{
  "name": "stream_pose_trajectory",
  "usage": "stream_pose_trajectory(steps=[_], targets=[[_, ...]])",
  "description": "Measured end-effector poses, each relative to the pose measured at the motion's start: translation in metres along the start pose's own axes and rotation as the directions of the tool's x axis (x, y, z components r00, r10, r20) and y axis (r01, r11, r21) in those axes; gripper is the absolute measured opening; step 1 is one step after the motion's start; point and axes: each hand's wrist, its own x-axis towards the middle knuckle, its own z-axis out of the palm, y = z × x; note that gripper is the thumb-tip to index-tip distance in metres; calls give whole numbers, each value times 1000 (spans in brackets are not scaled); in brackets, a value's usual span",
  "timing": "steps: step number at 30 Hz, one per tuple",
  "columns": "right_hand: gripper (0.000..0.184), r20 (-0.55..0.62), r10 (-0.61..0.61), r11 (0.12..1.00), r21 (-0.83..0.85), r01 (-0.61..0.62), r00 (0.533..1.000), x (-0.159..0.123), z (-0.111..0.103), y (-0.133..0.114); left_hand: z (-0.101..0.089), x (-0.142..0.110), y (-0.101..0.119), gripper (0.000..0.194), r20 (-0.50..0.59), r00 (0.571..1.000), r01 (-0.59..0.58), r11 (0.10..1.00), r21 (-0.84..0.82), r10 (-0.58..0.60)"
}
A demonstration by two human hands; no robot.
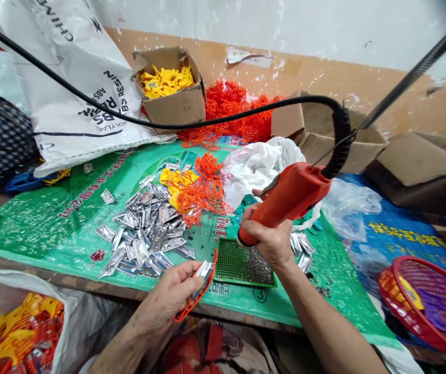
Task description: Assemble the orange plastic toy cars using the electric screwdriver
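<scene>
My left hand (172, 291) is closed on an orange plastic frame (193, 301) with a shiny metal plate (204, 269) against it, held just over the table's front edge. Wrapped round a red electric screwdriver (287, 200), my right hand (271, 239) holds it tilted, its lower end toward the green tray (226, 259). Small screws (259, 267) fill the tray's right side. The screwdriver's tip is hidden from me. Left of the tray lies a heap of metal plates (145, 228), with orange frames (205, 195) and yellow plastic pieces (178, 182) behind it.
A black cable (207, 124) runs from the screwdriver across the view. Cardboard boxes (176, 106) and a red-orange pile of frames (234, 114) stand along the wall. At front left is a sack (65, 322) of coloured parts; a red basket (402, 311) sits at right.
</scene>
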Motion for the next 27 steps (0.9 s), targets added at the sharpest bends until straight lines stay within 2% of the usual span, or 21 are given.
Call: stream_pose_trajectory(steps=[10,17,27], targets=[[32,-16,-1,1000,6,2,1000,0,1,8,6,-5,-4,29,-52,998,-23,997,-68,19],[16,5,-1,1000,-24,1,1000,-4,-2,8,9,-5,-4,25,-99,995,-34,999,-21,32],[18,3,-21,1000,-16,21,1000,-4,0,8,11,-1,-6,29,-125,992,-34,997,-71,25]])
